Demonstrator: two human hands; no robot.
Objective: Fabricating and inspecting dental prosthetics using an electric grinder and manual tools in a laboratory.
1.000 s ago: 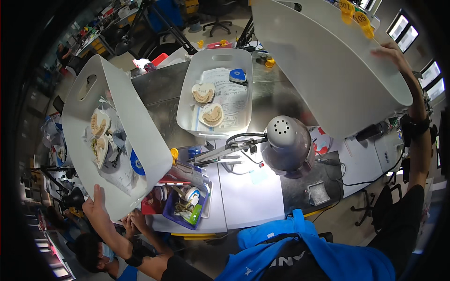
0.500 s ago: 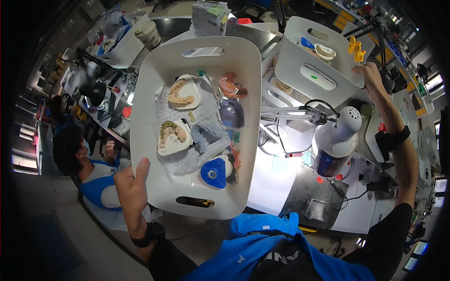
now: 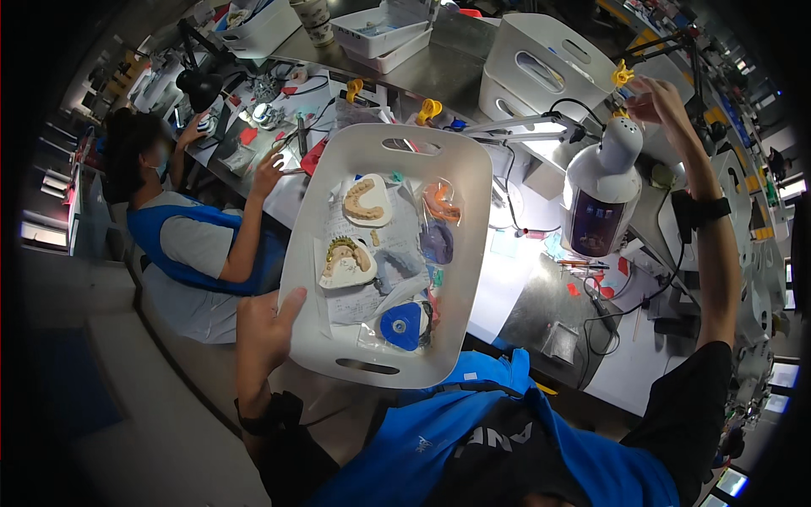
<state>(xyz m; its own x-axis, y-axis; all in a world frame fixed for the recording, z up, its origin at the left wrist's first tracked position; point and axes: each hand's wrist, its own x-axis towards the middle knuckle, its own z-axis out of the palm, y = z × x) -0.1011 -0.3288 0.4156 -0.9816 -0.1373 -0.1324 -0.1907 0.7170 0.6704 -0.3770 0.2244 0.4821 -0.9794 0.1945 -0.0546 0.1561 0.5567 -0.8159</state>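
My left hand (image 3: 269,331) grips the left wall of a white plastic basket (image 3: 302,253), thumb over the rim. In this basket lie two dental models on white bases, an upper one (image 3: 365,201) and a lower one (image 3: 346,264) with a yellowish-green arch. Under them is a written paper sheet in a clear bag. Beside them are an orange-red piece (image 3: 441,203), a purple-grey moulded piece (image 3: 437,242) and a blue triangular piece (image 3: 400,327). My right hand (image 3: 661,103) is raised with fingers apart, close to a yellow tag (image 3: 623,73) on another white basket (image 3: 541,52).
A white desk lamp (image 3: 601,198) stands between the held basket and my right arm. A co-worker in a blue vest (image 3: 203,241) sits at the left, hands over the bench. White trays (image 3: 382,38) stand at the back. Tools and a cable lie on the dark mat (image 3: 549,317).
The right-hand basket has moved back and sits on another one; my right hand has come off it. The held basket has shifted slightly right and away from the camera.
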